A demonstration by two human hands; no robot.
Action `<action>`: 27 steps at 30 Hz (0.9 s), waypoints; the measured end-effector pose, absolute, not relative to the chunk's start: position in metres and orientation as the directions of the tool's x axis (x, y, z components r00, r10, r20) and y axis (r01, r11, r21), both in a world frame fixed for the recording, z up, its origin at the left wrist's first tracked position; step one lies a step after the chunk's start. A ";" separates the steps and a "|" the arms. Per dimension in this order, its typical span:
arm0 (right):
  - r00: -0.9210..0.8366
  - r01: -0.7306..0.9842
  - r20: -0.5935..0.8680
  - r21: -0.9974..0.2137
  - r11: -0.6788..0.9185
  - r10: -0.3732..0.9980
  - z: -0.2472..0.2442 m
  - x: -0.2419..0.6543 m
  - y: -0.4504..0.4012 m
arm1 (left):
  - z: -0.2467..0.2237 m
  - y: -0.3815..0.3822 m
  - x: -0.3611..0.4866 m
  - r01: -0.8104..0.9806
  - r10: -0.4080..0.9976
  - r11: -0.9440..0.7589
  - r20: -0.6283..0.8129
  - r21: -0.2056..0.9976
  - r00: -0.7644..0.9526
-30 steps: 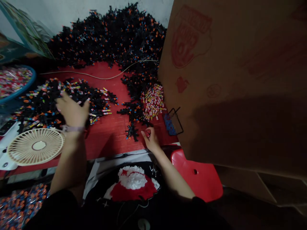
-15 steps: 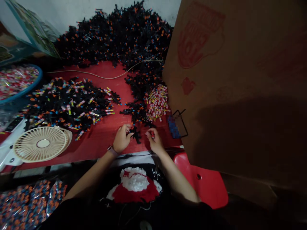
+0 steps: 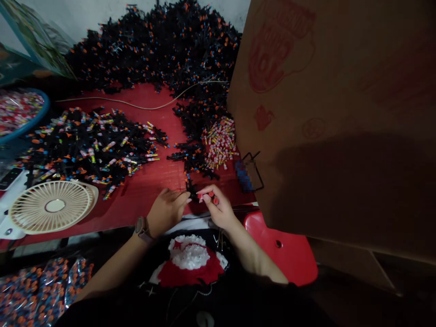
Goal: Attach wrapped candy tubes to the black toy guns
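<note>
Both hands working close together
Left hand (image 3: 169, 210) is curling inward; right hand (image 3: 220, 206) is pinching, forearms angling in.

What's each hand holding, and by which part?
Left hand: black plastic piece, apparently by its near end. Right hand: small red-and-pink cylinders between fingers; exact part unclear.

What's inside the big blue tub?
The blue tub holds lots of little pink, white and yellow pieces. Only the top ones show; they cover whatever lies deeper, and the picture's edge cuts off the left side.
</note>
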State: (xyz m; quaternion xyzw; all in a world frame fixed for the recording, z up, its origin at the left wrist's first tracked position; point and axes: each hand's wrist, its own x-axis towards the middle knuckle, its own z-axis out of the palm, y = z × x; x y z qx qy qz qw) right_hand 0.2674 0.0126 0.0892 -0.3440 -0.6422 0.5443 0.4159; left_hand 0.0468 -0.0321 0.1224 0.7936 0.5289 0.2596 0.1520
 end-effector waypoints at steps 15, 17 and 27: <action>-0.605 0.210 0.361 -0.787 0.580 0.709 0.097 0.284 0.015 | 0.134 -0.034 0.053 0.821 0.865 -0.500 0.116 0.277 0.488; -0.641 0.282 0.314 -0.753 0.595 0.701 0.096 0.284 0.014 | 0.133 -0.034 0.052 0.822 0.865 -0.499 0.111 0.275 0.489; -0.681 0.261 0.207 -0.828 0.497 0.703 0.057 0.276 0.014 | 0.103 -0.042 0.041 0.847 0.891 -0.451 0.084 0.282 0.447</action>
